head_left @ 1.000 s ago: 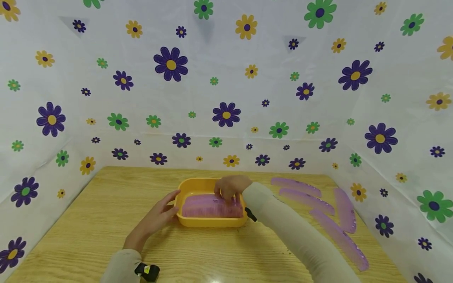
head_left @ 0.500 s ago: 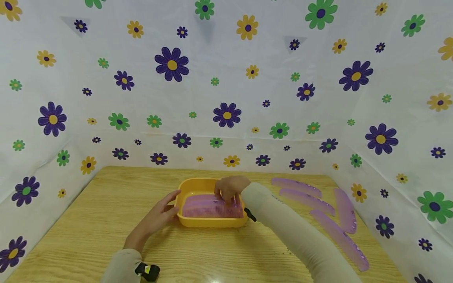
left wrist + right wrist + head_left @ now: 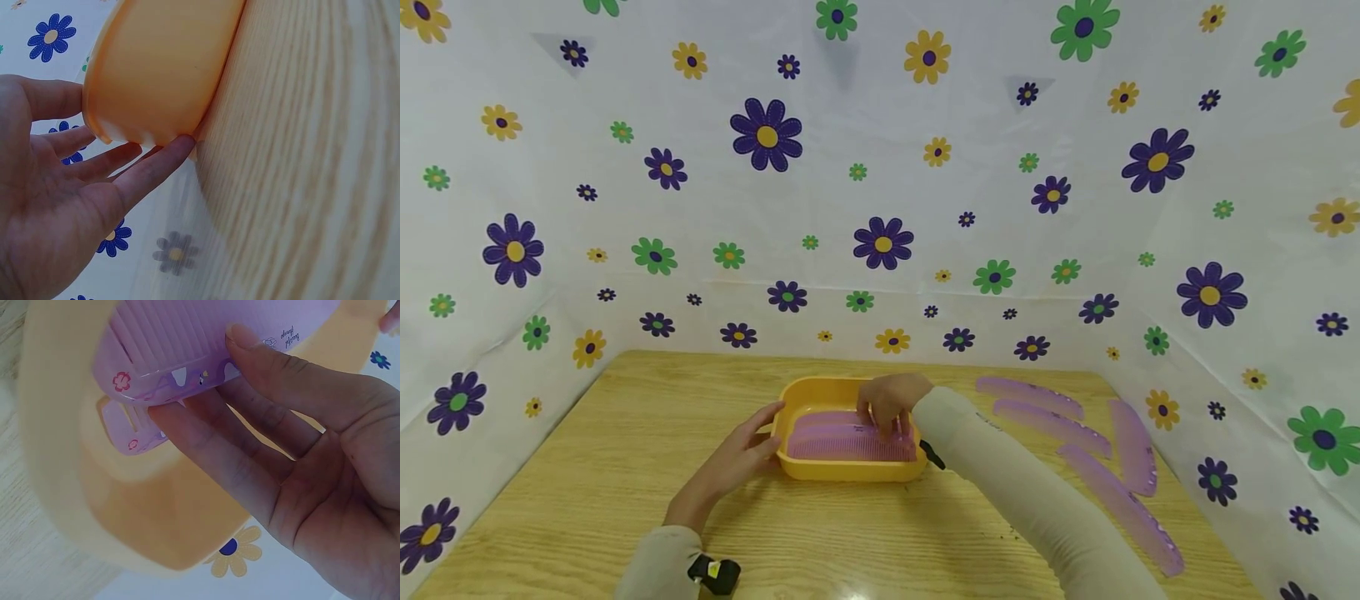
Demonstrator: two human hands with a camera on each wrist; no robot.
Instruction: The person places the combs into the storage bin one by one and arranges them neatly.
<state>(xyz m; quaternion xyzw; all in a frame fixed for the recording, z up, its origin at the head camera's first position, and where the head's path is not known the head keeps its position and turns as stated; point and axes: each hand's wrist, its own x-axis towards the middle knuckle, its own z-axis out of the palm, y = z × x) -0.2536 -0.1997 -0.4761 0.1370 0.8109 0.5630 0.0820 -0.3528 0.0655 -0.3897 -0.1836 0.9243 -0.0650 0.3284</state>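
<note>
In the head view a yellow plastic tub point(image 3: 850, 472) stands on the table with purple combs lying inside. My right hand point(image 3: 895, 402) reaches into its right end. There the thumb and fingers pinch the spine of a purple comb point(image 3: 169, 344), printed with small flowers and lettering, over another comb point(image 3: 128, 428) below it. My left hand point(image 3: 739, 450) is at the tub's left end. In the left wrist view its extended fingertips touch the tub's outer wall point(image 3: 162, 69), and one finger reaches the rim.
Several more purple combs lie on the wooden table point(image 3: 820, 550) at the right, among them a long comb point(image 3: 1120, 507) near the front and an upright-lying comb point(image 3: 1133, 446) by the side cloth. A flower-printed white cloth point(image 3: 820, 208) encloses the back and sides.
</note>
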